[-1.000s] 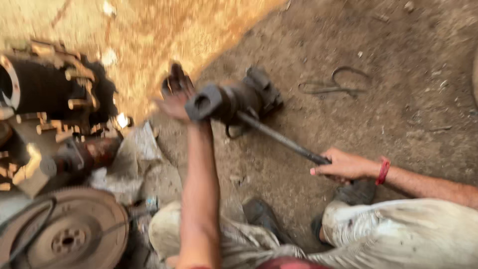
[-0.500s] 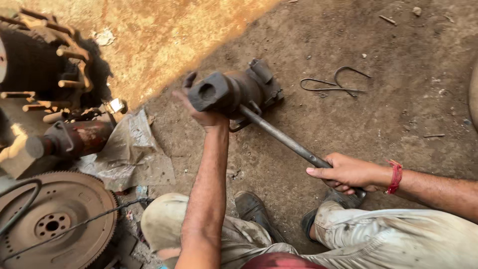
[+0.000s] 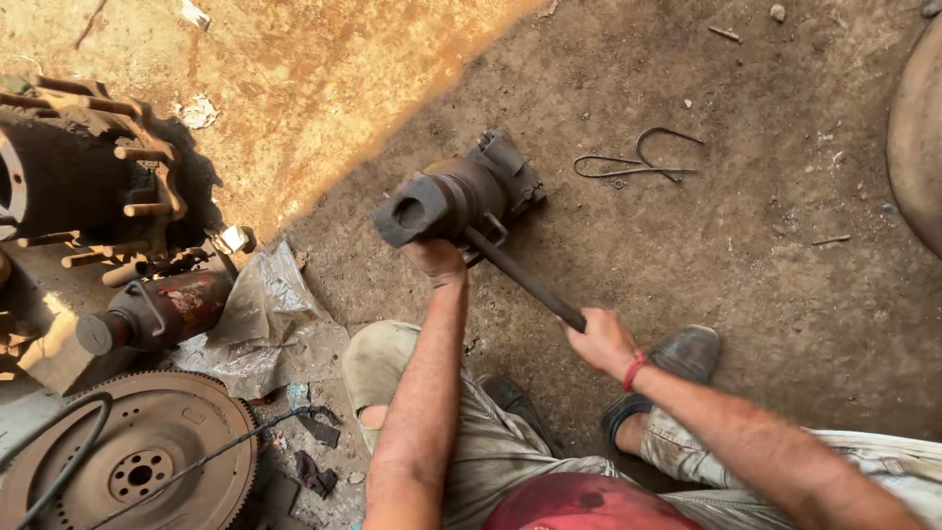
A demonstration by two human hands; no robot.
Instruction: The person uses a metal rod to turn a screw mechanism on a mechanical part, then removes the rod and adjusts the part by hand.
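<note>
A heavy, dark, greasy metal cylinder part [image 3: 461, 196] with a square-holed head stands tilted on the dirt floor in front of my knees. My left hand [image 3: 434, 257] grips it from below, just under the head. A long dark steel bar [image 3: 525, 280] runs from the part down toward me. My right hand [image 3: 601, 340], with a red band on the wrist, is closed round the bar's near end.
A rusty flywheel disc [image 3: 137, 461] with a black cable lies at the lower left. Beside it lie a reddish cylinder [image 3: 162, 312], crumpled plastic [image 3: 265, 314] and a large studded housing [image 3: 78, 177]. Bent wire [image 3: 638, 162] lies on the floor beyond. My shoes [image 3: 687, 353] rest below.
My right hand has drawn the bar's end closer to me and to the left. The view has shifted, so the part now sits lower and more central.
</note>
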